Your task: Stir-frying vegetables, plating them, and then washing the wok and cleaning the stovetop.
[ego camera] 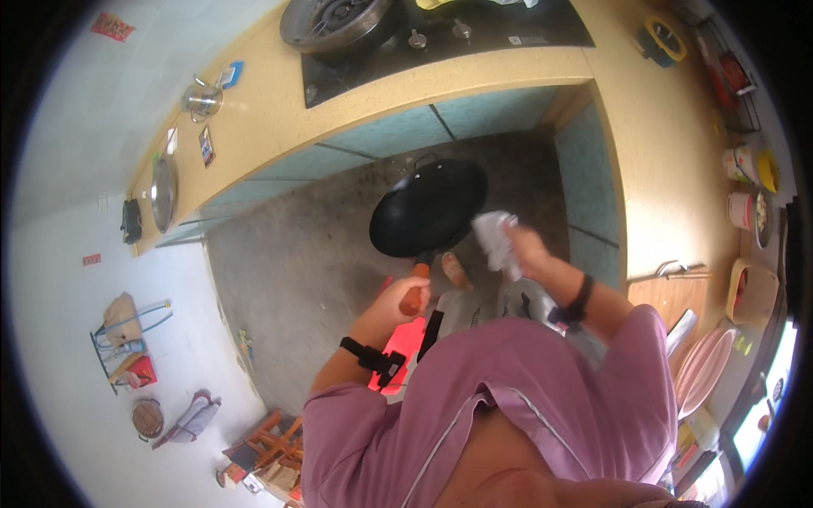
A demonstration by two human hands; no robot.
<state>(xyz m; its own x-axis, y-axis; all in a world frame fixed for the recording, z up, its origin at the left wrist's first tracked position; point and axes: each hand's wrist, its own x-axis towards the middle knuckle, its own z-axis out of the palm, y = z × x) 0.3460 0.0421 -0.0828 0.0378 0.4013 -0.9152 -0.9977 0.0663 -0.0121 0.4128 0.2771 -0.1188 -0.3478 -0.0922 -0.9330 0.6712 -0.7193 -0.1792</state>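
Note:
My left hand [408, 297] grips the brown-orange handle of a black wok [429, 206], which hangs tilted above the grey floor in front of me. A small loop handle sits on the wok's far rim. In my right hand [528, 249] is a crumpled whitish cloth [496, 240], just off the wok's right side; hand and cloth look a little blurred. Whether the cloth touches the wok's rim cannot be told. Both of my wrists wear black bands.
Ahead, a yellowish counter [273, 152] carries a black gas stove [495, 38] with a round metal pan [336, 22]. A glass pot [202, 100] stands on its left. Along the right-hand counter lie a wooden cutting board [660, 298] and pink basins [705, 371]. A red plastic object [403, 346] is below my left arm.

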